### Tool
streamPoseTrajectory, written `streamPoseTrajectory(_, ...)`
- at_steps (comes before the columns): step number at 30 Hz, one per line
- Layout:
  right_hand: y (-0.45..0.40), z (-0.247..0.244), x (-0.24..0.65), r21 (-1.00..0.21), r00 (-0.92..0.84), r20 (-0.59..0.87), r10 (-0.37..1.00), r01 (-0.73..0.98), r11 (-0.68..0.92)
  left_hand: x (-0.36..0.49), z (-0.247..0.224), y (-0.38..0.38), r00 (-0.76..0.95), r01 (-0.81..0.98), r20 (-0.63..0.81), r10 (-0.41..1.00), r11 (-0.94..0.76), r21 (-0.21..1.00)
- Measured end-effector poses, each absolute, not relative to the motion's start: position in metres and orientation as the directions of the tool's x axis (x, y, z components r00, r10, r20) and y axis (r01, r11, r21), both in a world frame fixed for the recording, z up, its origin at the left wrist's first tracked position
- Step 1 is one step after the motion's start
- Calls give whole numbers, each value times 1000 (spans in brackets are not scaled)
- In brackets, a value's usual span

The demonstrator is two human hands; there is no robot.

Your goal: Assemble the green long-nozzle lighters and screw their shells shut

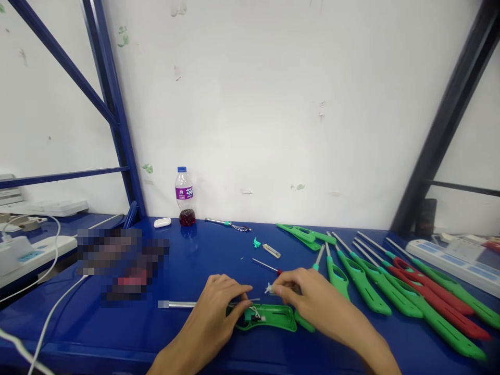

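An opened green gas lighter casing [279, 319] lies near the table's front edge, its inside facing up. White wires and a small dark part show within it, and its metal tube [182, 304] points left. My left hand [221, 304] is closed over the tube end of the casing, thumb and fingers gripping it. Just right of it, above the casing, my right hand [302, 291] pinches a small whitish plastic part [269, 288]; the fingers hide the rest of it. A screwdriver [267, 266] with a red handle lies beyond my right hand, its handle partly covered.
Several green and red lighters [375, 281] lie fanned out at right, before a power strip [457, 263]. Farther back are green casing pieces [300, 234], a teal part [257, 242], a clear fuel tank [271, 250], a wired tube [226, 223] and a bottle [185, 198]. White cables [54, 312] run at left.
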State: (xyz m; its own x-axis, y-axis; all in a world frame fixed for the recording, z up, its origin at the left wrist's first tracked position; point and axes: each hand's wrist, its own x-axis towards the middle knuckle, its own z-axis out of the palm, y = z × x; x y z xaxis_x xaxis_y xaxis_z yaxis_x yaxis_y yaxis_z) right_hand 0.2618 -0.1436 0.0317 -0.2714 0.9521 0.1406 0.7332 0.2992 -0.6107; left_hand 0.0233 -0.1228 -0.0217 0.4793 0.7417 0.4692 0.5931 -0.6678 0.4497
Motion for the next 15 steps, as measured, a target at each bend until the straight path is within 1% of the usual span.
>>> streamPoseTrajectory(4,-149,35,258,-607,-319,120,940,726,324,22,-21,-120,516,606,457,725,-686,403)
streamPoseTrajectory(8,-152,41,252,-623,-343,99,934,711,326,22,-21,-122,553,588,487,677,-730,348)
streamPoseTrajectory(15,-152,42,247,-615,-352,83,932,718,326,25,-17,-129,544,585,451,708,-705,402)
